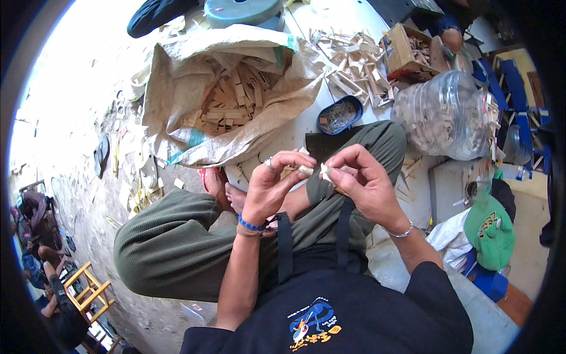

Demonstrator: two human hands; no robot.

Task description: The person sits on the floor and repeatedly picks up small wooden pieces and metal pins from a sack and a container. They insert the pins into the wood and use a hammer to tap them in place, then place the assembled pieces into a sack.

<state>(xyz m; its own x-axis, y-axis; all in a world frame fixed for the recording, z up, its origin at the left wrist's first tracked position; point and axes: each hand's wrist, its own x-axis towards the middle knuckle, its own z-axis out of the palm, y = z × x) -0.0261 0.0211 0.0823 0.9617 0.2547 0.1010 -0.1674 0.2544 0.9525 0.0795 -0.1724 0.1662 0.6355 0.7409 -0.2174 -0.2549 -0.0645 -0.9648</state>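
Note:
Above my crossed legs, my left hand point(275, 179) and my right hand point(358, 177) are held close together. Between the thumb and fingers of my left hand is a small pale piece point(306, 170), too small to name. A small white piece point(325, 171) is pinched in my right hand. The two pieces are slightly apart. Just beyond my hands stands a blue oval tin point(340, 131) filled with thin metal pins or nails. To the left of it, an open woven sack point(171, 118) holds many small flat wooden pieces point(233, 100).
Loose wood strips point(359, 65) lie in a heap at the far side, by a wooden box point(401, 53) of pieces. A large clear plastic jug point(442, 115) lies at the right, above a green cap point(489, 230). A yellow stool point(88, 292) stands lower left, near other people.

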